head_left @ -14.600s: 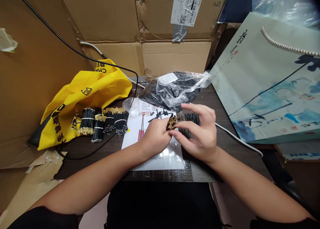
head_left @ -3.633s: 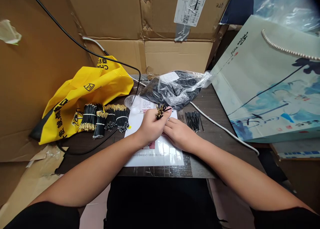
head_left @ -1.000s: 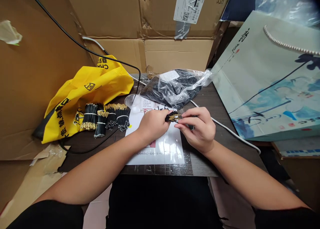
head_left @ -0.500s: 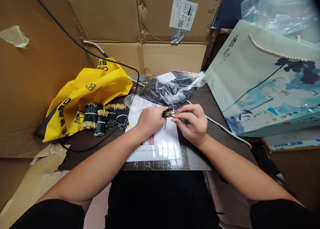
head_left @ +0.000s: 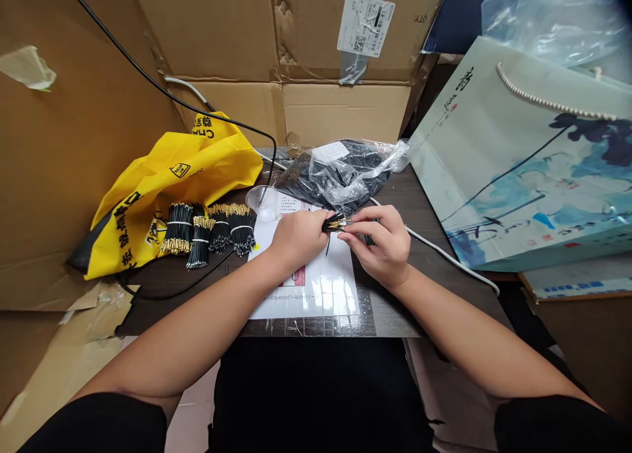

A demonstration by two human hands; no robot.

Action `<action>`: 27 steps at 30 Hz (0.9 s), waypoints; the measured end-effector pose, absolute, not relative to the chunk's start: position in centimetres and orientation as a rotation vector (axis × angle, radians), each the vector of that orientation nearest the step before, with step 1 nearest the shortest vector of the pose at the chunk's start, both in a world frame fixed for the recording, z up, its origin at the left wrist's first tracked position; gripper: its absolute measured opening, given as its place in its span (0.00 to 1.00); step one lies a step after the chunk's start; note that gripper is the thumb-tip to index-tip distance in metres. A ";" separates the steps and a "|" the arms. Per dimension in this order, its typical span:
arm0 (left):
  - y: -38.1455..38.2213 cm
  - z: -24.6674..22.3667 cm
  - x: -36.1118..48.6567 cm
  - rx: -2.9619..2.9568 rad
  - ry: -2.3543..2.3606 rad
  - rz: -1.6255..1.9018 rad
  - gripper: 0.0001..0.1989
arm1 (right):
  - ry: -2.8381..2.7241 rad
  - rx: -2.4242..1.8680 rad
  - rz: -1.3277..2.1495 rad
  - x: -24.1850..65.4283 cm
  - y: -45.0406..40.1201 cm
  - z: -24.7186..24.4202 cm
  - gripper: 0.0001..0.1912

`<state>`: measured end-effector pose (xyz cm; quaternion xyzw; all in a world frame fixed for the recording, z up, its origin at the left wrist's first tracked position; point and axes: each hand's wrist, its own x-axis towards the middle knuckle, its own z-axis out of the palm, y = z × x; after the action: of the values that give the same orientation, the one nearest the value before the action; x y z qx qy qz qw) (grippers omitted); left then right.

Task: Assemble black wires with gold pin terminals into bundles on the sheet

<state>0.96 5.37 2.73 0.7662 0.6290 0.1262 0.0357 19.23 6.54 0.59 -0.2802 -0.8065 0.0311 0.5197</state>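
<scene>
My left hand [head_left: 301,236] is closed round a loose bunch of short black wires [head_left: 336,224] with gold-coloured metal ends, which point to the right. At those ends, the thumb and fingers of my right hand [head_left: 380,245] are pinched together on the wire tips; exactly how many they grip is hidden. One wire hangs down below the bunch. Under both hands lies a white printed sheet [head_left: 326,292]. Several tied bundles of black wires [head_left: 199,242] with gold ends lie to the left, bound with white bands.
Behind my hands sits a clear plastic bag of black wires [head_left: 340,173]. A yellow bag [head_left: 197,166] lies at the left, with a black cable [head_left: 232,122] crossing over it. Cardboard [head_left: 345,110] walls the back; a large paper bag [head_left: 494,163] stands at the right.
Both hands stay almost where they were, with only slight finger movement at the wire ends. The whole view has shifted a little.
</scene>
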 end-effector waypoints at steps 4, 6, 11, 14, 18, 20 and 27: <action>5.3 2.7 1.0 2.360 1.942 0.371 0.16 | -1.916 -0.665 0.076 19.3 6.7 0.7 0.05; 5.3 2.7 1.0 2.358 1.943 0.354 0.17 | -1.932 -0.665 0.071 19.3 6.7 0.7 0.04; 5.3 2.7 1.0 2.358 1.952 0.331 0.16 | -1.957 -0.637 0.020 19.3 6.8 0.8 0.06; 5.3 2.8 1.0 2.371 1.956 0.339 0.16 | -1.977 -0.669 -0.008 19.3 6.8 0.8 0.07; 5.1 2.9 1.1 2.361 1.970 0.348 0.17 | -2.015 -0.702 -0.051 19.4 6.8 0.8 0.08; 5.1 2.9 1.1 2.344 1.970 0.351 0.17 | -2.030 -0.675 -0.087 19.6 6.8 0.6 0.10; 5.2 3.0 0.9 2.290 1.924 0.382 0.18 | -1.840 -0.570 0.167 19.4 6.4 4.5 0.15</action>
<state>0.91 5.24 2.98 0.7579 0.6369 0.1265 0.0632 19.43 6.45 4.46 -0.2425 -0.7833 0.0713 0.5679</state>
